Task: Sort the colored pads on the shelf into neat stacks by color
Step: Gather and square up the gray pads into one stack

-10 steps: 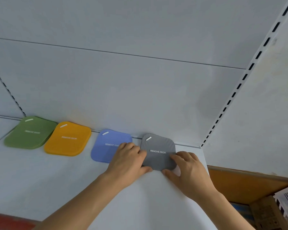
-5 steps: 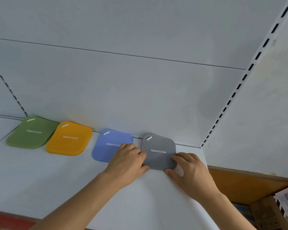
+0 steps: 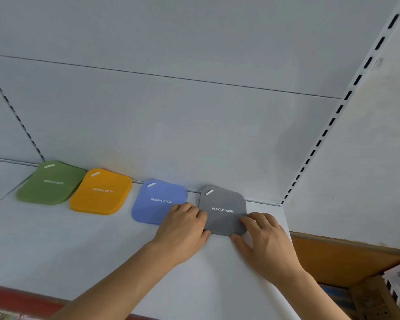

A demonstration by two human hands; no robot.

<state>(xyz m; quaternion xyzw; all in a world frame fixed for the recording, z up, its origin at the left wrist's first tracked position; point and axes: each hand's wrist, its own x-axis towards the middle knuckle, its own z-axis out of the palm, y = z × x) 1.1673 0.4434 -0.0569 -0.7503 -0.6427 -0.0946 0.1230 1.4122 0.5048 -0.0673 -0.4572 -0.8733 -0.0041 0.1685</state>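
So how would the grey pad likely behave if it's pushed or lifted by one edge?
The grey pad looks thin and flat, so probably light. Its ribbed, matte surface suggests rubbery material: likely to drag on the shelf rather than slide, and droop somewhat when lifted.

A pale grey shelf [image 3: 56, 245] meets a back panel [image 3: 171, 125] of the same colour, crossed by one thin seam. Slotted uprights [image 3: 346, 95] run toward 1 and 10 o'clock. At 4 o'clock, orange board [image 3: 337, 257] and a cardboard box [image 3: 374, 296] sit lower in even, soft light.
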